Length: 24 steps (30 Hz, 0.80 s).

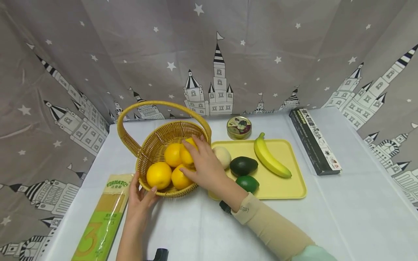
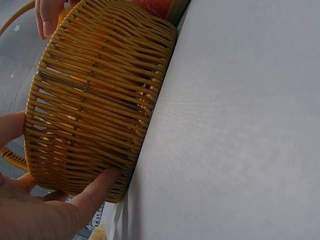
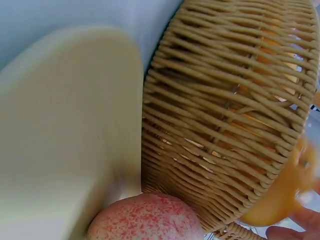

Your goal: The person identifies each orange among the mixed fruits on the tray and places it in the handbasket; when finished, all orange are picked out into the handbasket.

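A woven basket (image 1: 174,127) with a tall handle holds several oranges (image 1: 159,175). At its near left side my left hand (image 1: 140,197) grips it, thumb up at the rim; the left wrist view shows a finger (image 2: 97,192) lying along the outer weave. My right hand (image 1: 209,163) reaches over the right rim with its fingers round an orange (image 1: 187,151), the uppermost in the basket. In the right wrist view that orange (image 3: 272,200) shows just beyond the rim, beside the fingertips (image 3: 306,219). A pale peach (image 1: 222,157), pink-speckled in the right wrist view, lies beside the basket.
A yellow tray (image 1: 277,192) carries the peach, a dark avocado (image 1: 243,166), a green fruit (image 1: 247,183) and a banana (image 1: 271,157). Behind it stands a round tin (image 1: 239,127). A black pasta box (image 1: 314,141) lies right, a spaghetti packet (image 1: 102,221) left.
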### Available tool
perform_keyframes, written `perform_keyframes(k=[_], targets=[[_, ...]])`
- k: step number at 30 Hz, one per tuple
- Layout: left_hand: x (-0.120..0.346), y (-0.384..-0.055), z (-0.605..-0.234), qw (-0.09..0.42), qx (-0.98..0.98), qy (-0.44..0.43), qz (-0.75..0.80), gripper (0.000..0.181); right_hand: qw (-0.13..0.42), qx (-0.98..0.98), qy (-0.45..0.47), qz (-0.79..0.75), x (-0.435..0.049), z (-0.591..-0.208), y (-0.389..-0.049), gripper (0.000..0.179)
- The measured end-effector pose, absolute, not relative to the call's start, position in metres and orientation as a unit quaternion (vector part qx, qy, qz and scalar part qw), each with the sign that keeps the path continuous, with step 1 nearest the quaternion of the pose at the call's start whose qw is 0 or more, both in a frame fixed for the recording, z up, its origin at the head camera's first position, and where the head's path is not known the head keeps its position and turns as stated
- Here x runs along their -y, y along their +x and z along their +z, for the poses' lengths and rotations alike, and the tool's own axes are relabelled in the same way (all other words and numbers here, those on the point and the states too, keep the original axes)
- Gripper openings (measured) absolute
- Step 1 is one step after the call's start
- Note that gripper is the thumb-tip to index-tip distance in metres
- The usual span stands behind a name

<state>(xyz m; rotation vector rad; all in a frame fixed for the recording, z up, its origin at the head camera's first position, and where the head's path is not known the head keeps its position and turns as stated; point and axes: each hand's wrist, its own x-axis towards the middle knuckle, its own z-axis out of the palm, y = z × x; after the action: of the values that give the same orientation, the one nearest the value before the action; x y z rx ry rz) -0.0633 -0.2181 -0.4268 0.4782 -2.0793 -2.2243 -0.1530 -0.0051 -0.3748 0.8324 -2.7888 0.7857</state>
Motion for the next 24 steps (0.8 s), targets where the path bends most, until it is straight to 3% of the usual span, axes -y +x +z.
perform_keyframes(k=[7,16,24], targets=[[0.217,-0.063,-0.428,0.029,0.679,0.167,-0.714,0.084,0.063,0.926,0.291,0.234,0.002,-0.376,-0.148,0.072],[0.218,-0.063,-0.428,0.024,0.672,0.159,-0.723,0.084,0.057,0.900,0.298,0.314,-0.015,-0.370,-0.141,0.069],[0.219,-0.065,-0.427,0.033,0.674,0.158,-0.721,0.083,0.091,0.874,0.312,0.362,-0.033,-0.354,-0.128,0.072]])
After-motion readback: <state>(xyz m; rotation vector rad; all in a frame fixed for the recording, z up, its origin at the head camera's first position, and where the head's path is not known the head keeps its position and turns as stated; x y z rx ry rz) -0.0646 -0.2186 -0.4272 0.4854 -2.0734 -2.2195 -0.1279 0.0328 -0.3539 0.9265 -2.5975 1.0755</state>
